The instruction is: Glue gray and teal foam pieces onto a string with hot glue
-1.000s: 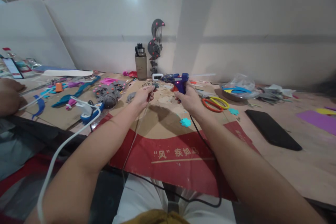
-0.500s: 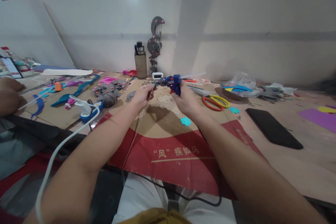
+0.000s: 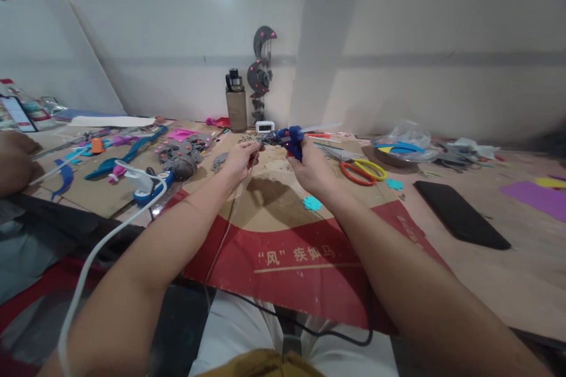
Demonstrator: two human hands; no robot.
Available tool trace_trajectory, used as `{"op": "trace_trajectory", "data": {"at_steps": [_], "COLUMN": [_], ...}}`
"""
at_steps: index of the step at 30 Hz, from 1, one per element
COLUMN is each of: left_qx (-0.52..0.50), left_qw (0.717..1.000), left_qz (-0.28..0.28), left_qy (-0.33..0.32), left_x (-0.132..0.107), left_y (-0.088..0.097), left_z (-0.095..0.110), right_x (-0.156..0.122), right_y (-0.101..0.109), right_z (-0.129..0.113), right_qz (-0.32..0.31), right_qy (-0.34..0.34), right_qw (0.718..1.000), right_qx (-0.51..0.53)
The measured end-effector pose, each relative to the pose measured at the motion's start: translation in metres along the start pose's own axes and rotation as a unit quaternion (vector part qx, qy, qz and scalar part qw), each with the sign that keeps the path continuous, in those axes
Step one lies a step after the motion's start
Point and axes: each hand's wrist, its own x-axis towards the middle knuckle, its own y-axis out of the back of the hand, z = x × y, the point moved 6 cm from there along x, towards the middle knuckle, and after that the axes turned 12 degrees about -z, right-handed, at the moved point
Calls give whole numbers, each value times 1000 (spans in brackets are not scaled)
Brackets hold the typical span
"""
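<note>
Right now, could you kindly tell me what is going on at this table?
A person's right hand holds a blue glue gun, its nozzle end close to the left hand, from which a thin string hangs. A teal cutout lies on the cardboard below, and scissors lie farther right.

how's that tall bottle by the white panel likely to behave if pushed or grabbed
Pushed near its top, the bottle may well tip, being upright and taller than it is wide. Its smooth-looking sides suggest a stiff body, perhaps slippery. Its weight is uncertain, since I can't make out any contents.
</note>
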Motion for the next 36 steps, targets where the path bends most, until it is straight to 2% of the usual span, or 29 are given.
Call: {"op": "trace_trajectory", "data": {"at_steps": [24,29,31,33,36], "left_qx": [18,5,1,1,-7], "left_qw": [1000,1000,1000,999,999], "left_qz": [-1,6,25,39,36], "left_qy": [2,-2,4,5,-4], "left_x": [2,1,0,0,1], "left_y": [2,2,4,6,7], "left_z": [-3,0,1,1,0], "right_x": [1,2,5,9,15], "right_y": [0,1,2,0,-8], "right_z": [1,1,8,24,53], "right_qz": [-1,10,25,26,-7], "right_qy": [0,2,-21,-78,-158], "right_qw": [1000,999,998,993,982], "right_qx": [2,34,60,90,106]}}
